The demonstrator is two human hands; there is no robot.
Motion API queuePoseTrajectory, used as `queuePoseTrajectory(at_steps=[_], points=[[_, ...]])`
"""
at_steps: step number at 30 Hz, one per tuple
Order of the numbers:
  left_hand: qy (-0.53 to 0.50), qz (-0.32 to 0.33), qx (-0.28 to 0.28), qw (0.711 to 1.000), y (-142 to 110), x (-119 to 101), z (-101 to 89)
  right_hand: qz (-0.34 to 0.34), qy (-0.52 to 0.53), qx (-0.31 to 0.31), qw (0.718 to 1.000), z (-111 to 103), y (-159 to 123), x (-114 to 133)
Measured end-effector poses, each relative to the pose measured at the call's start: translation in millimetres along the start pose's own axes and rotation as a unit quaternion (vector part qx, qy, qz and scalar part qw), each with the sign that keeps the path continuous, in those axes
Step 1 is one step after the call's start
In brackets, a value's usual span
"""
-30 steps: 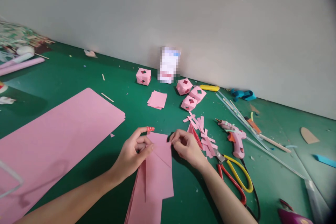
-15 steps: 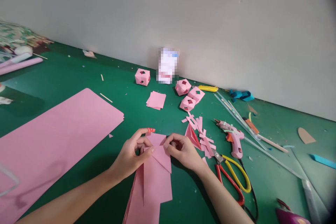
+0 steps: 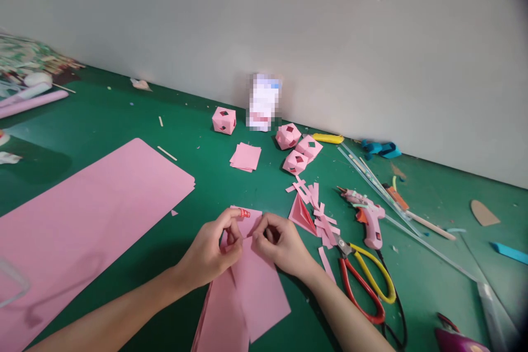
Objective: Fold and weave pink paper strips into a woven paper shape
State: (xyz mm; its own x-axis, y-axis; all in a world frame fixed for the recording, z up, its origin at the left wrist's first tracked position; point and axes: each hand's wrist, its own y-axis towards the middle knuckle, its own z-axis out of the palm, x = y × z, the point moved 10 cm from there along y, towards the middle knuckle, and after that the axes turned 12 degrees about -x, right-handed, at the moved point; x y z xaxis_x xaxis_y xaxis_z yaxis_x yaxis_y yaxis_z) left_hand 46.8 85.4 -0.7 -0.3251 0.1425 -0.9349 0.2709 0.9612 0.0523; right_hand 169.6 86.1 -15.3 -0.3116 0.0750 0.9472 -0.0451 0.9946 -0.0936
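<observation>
My left hand (image 3: pixel 215 246) pinches the upper left edge of a pink paper sheet (image 3: pixel 264 294); its index finger, with red on the nail, lies along the paper's top. The fingers of my right hand (image 3: pixel 284 245) are closed on the sheet's upper right side. A crease or overlap runs across the paper between my hands. Its lower end slants toward the right, over a stack of pink paper strips (image 3: pixel 220 316). My fingers hide part of the upper edges. Right of my hands lies a folded pink paper piece (image 3: pixel 302 215) beside pink paper scraps (image 3: pixel 325 228).
Scissors (image 3: pixel 365 283) and a pink glue gun (image 3: pixel 369 220) with its cord lie at right. Large pink sheets (image 3: pixel 99 220) cover the left. Behind are small pink squares (image 3: pixel 246 157), several pink paper balls (image 3: pixel 295 162) and a blurred upright screen (image 3: pixel 264 102) against the wall.
The held sheet's lower end has swung to the right, away from the stack. The diagonal flap seen on it before no longer shows. My hands have shifted slightly, still pinching.
</observation>
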Motion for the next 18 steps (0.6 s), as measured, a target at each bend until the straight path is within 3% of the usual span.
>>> queuePoseTrajectory(at_steps=[9,13,18], points=[[-0.091,-0.084,-0.073,0.99,2.4,18.4,-18.8,0.031,0.175,-0.106,0.978,-41.6,15.3,-15.6],[-0.123,-0.087,-0.058,0.987,2.1,14.5,-14.2,0.026,0.138,-0.058,0.988,-31.5,13.1,-12.7],[-0.083,-0.054,-0.015,0.995,2.2,7.8,-6.0,0.022,0.057,0.004,0.998,-9.2,4.8,-6.5]])
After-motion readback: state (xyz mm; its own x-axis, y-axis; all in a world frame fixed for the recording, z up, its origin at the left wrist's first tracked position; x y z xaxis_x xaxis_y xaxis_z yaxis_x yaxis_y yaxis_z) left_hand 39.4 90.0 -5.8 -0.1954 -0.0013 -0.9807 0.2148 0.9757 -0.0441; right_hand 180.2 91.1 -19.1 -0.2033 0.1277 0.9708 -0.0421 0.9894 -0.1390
